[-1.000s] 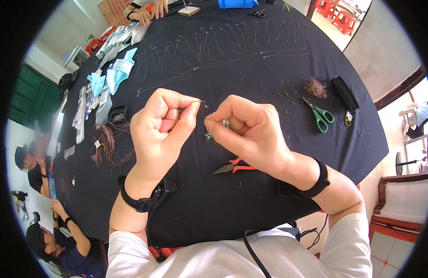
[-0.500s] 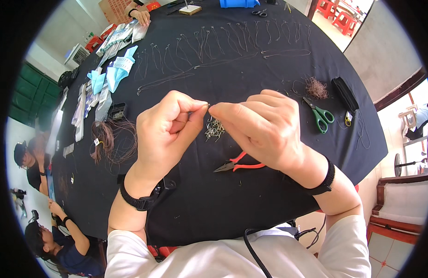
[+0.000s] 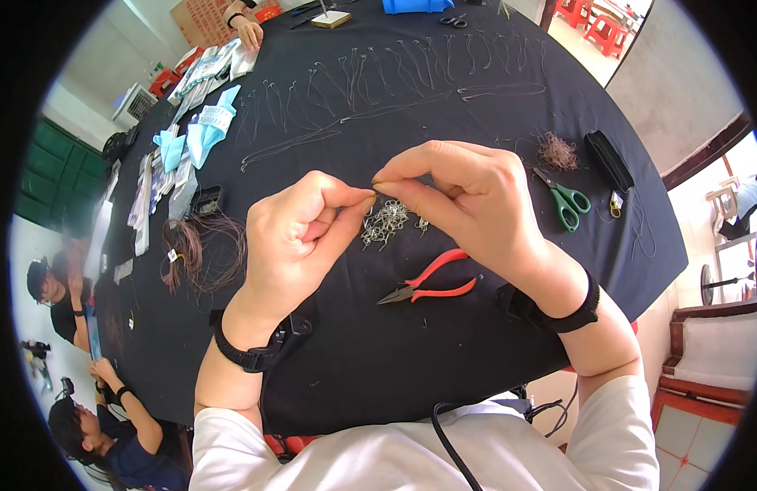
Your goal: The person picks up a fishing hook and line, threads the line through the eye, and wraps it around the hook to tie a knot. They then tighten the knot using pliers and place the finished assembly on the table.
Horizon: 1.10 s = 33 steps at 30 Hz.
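My left hand (image 3: 290, 237) and my right hand (image 3: 486, 209) meet above the table, each with thumb and forefinger pinched together. A sliver of something thin shows at the left fingertips, too small to name. What the right fingertips hold is hidden. Just beneath them lies a pile of small silvery hook-like metal pieces (image 3: 385, 222). Nearer to me, between my wrists, rest long-nosed pliers (image 3: 407, 290) with red handles spread apart. Left of my left hand is a loose bundle of brown thread (image 3: 190, 254) with a small tag.
Thin looped lines (image 3: 352, 82) lie in a row across the black tablecloth (image 3: 370, 368). At right are green-handled scissors (image 3: 568, 204), a thread tangle (image 3: 558, 153) and a black case (image 3: 610, 164). Plastic packets (image 3: 210, 127) line the left. Other people sit at left; another person's hand (image 3: 248, 33) is far off.
My right hand has turned and risen slightly, its forefinger now arched above the thumb. More of the metal pile and the pliers' handles shows. My left hand has shifted slightly right.
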Available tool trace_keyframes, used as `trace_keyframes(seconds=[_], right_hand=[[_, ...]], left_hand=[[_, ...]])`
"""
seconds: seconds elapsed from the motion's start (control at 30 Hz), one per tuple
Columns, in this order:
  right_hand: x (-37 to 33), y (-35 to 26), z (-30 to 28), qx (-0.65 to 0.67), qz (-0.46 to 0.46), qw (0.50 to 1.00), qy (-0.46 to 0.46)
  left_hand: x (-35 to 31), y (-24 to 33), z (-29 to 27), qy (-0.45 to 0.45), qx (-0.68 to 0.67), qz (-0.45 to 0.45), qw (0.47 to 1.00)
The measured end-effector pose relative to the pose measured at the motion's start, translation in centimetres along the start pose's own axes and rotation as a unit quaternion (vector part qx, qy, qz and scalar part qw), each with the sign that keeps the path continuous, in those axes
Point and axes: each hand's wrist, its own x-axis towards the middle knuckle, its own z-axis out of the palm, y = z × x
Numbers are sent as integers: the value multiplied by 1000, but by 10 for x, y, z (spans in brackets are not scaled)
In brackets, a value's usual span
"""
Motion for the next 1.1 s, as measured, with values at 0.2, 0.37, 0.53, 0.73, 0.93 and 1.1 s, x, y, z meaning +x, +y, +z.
trace_keyframes(seconds=[0.2, 0.37, 0.53, 0.73, 0.93, 1.1], right_hand=[[2, -2, -3, 31, 47, 998, -14], [0, 3, 0, 123, 170, 977, -45], [-3, 12, 9, 253, 242, 934, -69], [-5, 4, 10, 303, 278, 907, -94], [-10, -2, 15, 301, 262, 911, -106], [-11, -12, 10, 187, 198, 956, -110]], left_hand=[[-1, -1, 1, -1, -24, 4, 1000], [-1, -7, 2, 8, -44, 30, 999], [-3, -7, -1, 22, -30, 42, 998], [-3, -10, -1, 51, -69, 42, 995], [-1, -4, -2, 70, -39, 45, 996], [-1, -4, 0, 87, -30, 16, 996]])
